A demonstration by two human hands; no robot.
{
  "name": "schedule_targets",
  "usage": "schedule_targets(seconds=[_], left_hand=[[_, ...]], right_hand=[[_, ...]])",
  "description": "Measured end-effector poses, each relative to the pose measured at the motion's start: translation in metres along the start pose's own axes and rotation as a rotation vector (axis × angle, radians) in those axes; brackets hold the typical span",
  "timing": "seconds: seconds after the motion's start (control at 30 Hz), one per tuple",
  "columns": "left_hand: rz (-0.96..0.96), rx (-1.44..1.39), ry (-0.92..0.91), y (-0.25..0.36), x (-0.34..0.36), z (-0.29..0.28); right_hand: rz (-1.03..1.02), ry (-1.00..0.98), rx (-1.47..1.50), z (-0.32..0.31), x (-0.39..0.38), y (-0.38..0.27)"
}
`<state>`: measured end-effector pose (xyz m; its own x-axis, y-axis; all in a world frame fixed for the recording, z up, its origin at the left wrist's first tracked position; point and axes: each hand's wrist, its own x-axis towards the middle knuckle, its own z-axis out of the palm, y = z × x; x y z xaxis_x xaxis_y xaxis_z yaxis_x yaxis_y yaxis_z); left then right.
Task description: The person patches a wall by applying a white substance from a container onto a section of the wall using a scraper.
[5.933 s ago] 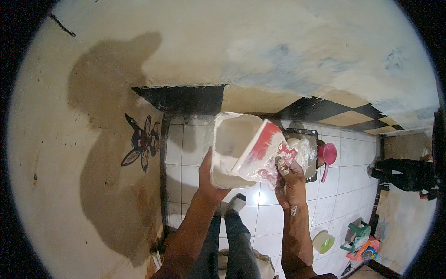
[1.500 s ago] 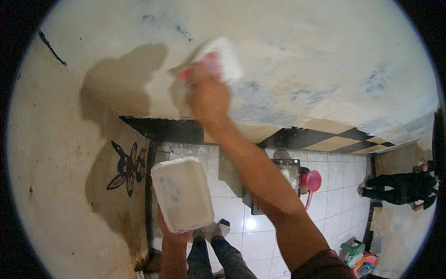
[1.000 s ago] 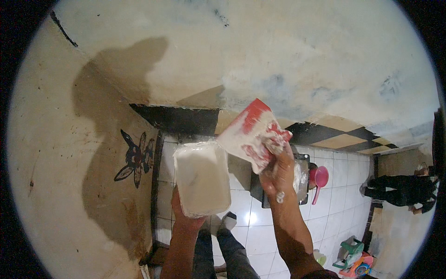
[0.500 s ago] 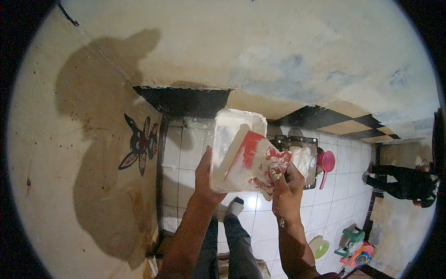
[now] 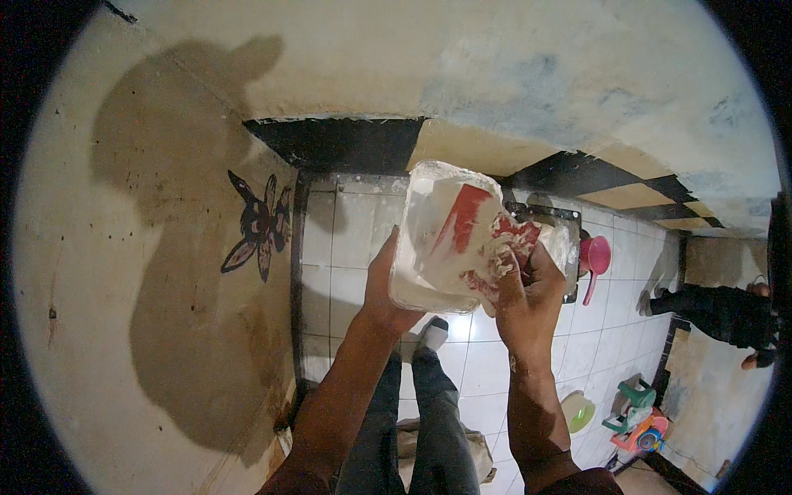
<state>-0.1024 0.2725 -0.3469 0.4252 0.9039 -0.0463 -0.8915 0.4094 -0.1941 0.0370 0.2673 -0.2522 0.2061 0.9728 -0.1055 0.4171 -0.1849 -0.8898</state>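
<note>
My left hand (image 5: 390, 285) grips the near left side of a white plastic tub (image 5: 419, 223), its fingers hidden underneath. The tub's walls are streaked with whitish paste. Closed round the handle end of a wide red putty spreader (image 5: 464, 216) is my right hand (image 5: 530, 299). Pale paste covers much of the spreader's face and clumps thickly by my right thumb. Its blade lies over the inside of the tub, tilted; whether the edge touches the bottom I cannot tell.
Behind the tub, a black tray (image 5: 569, 221) with whitish stuff is on the white-tiled floor (image 5: 487, 375), near a pink dipper (image 5: 596, 256). At right are a light green bowl (image 5: 577, 411), green and orange plastic stools (image 5: 634, 398) and another person (image 5: 709, 313). Patchy walls (image 5: 355, 74) stand ahead and left.
Both hands, the tub and the spreader sit further right and higher in view; the surroundings have shifted somewhat too. The spreader's blade now shows further inside the tub. Both grips remain the same.
</note>
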Motion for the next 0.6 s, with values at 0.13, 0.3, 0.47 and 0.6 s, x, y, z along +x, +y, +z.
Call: schedule_targets(seconds=[0.13, 0.3, 0.47, 0.6], left_hand=[[0.017, 0.094, 0.158, -0.003, -0.001, -0.002], [-0.022, 0.043, 0.116, -0.001, -0.004, -0.013], [0.001, 0.02, 0.111, -0.004, -0.007, -0.023], [-0.015, -0.028, 0.159, -0.007, -0.005, -0.027]], right_hand=[[-0.068, 0.078, 0.0, -0.004, -0.001, 0.0], [-0.032, 0.131, 0.117, -0.008, -0.004, 0.006], [0.208, 0.028, 0.387, -0.01, -0.004, 0.012], [0.397, -0.038, 0.857, -0.011, -0.002, 0.013]])
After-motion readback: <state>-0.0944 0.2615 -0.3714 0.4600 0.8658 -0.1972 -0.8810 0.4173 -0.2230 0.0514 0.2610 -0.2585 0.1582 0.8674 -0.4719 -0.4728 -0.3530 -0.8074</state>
